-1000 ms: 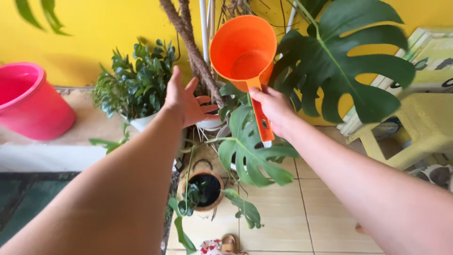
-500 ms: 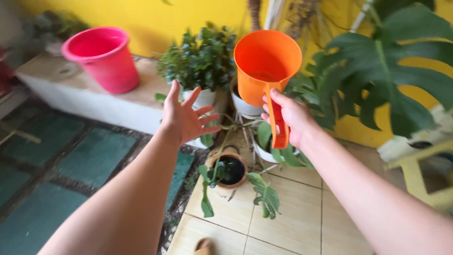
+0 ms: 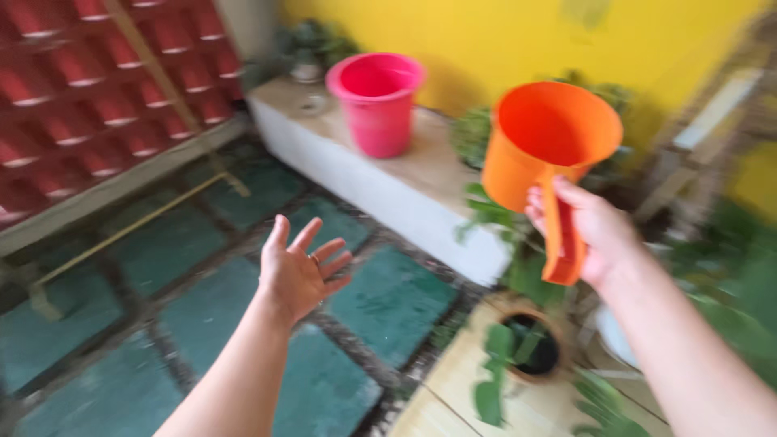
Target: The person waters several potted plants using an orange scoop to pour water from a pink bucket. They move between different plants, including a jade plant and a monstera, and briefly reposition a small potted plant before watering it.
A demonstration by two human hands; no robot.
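My right hand [image 3: 595, 231] grips the handle of an orange plastic scoop [image 3: 549, 139], held upright in the air at the right. My left hand [image 3: 298, 269] is empty with its fingers spread, palm turned inward, over the green floor slabs [image 3: 380, 295]. A pink bucket [image 3: 375, 101] stands on a low white ledge [image 3: 405, 186] beyond both hands. The picture is blurred by motion.
A small brown pot with a green plant [image 3: 526, 348] sits on the tiled floor below my right hand. More potted plants [image 3: 477, 133] line the yellow wall. A red tiled roof [image 3: 89, 73] and a wooden stick [image 3: 137, 222] lie at the left.
The view has swung left, away from the plants toward the green floor and red roof. My left hand dropped lower and the scoop stayed in my right hand.
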